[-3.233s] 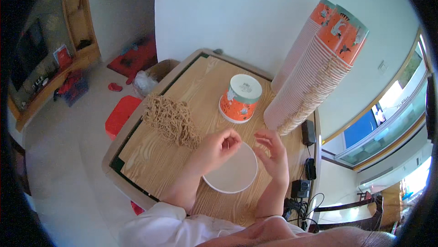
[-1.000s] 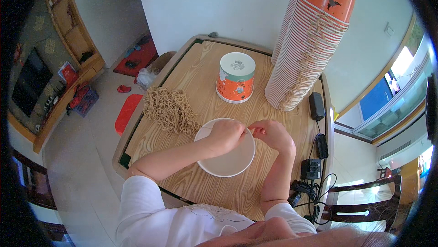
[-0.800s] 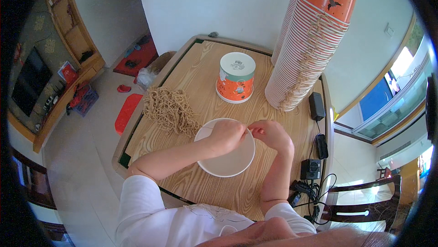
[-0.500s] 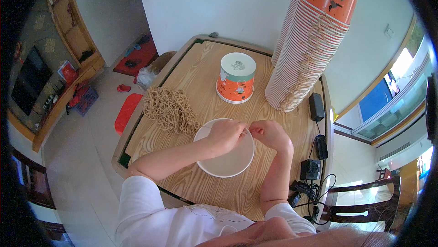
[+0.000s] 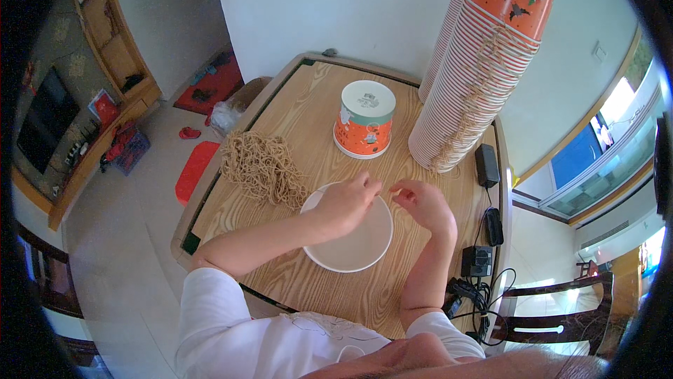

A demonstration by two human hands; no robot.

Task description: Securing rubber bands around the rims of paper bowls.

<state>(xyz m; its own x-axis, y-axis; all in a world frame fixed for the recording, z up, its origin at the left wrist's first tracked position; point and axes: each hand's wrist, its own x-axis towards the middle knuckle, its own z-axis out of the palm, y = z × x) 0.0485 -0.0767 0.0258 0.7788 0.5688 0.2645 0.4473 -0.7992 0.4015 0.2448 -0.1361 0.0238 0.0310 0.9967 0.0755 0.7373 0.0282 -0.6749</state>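
A wide white paper bucket (image 5: 348,251) stands mouth up on the table in front of me. My left hand (image 5: 348,204) is over its far rim, fingertips pinched together; what they hold, if anything, is too small to make out. Just right of the rim, my right hand (image 5: 425,206) is raised with curled fingers, and thumb and forefinger look slightly apart. A small gap separates the two hands. Left of the bucket lies a tangled heap of tan cords (image 5: 263,169). Beyond it, an orange and green printed bucket (image 5: 364,123) sits upside down.
A tall leaning stack of paper buckets (image 5: 470,85) rises at the back right, tan cords (image 5: 468,123) hanging down its side. Black power adapters (image 5: 477,261) and cables line the table's right edge. A red stool (image 5: 195,171) is left of the wooden table (image 5: 294,109).
My hands have drawn apart from close together over the bucket's far rim. The right fingers have lifted and loosened; the left fingertips have risen slightly.
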